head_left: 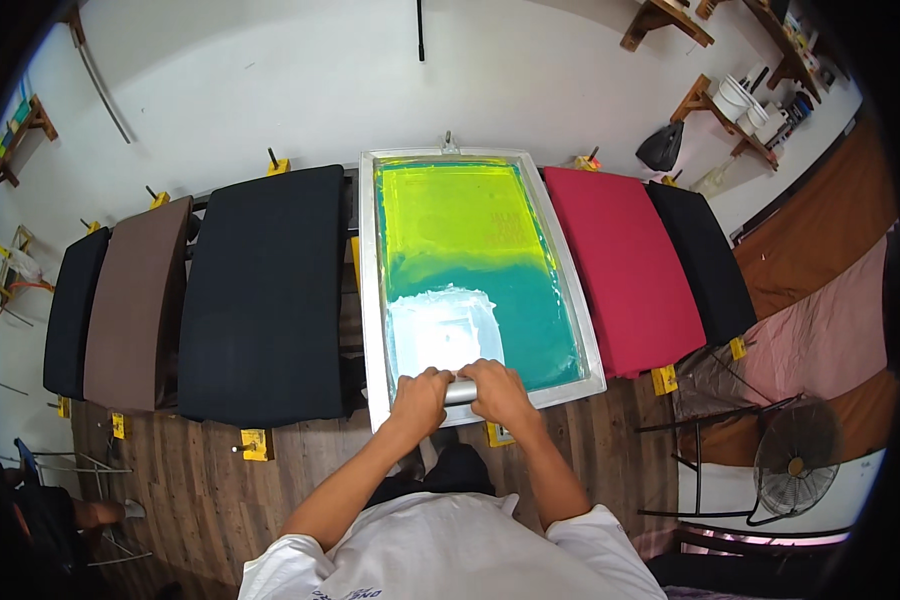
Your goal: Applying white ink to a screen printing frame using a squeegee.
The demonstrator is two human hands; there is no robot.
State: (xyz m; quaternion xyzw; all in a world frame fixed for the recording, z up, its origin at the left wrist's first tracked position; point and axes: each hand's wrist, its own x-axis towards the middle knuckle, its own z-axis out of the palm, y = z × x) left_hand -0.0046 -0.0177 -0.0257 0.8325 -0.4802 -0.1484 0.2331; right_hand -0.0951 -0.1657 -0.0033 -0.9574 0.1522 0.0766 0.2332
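Observation:
A silver-framed printing screen [555,310] lies in front of me, yellow-green toward the back and teal toward the front [525,330], with a patch of white ink [440,328] at the front left. Near the screen's front edge, my left hand [420,398] and my right hand [495,390] are closed on a squeegee with a silver handle [460,393], one at either side. Its blade is hidden. A metal clamp [448,146] stands at the screen's back edge.
Fabric-covered boards flank the screen: black [260,290], brown [135,300], red [625,280] and more black. Wooden shelves [730,120] with tubs hang on the back wall. A fan [795,460] stands at right front; another person's leg [100,512] shows at far left.

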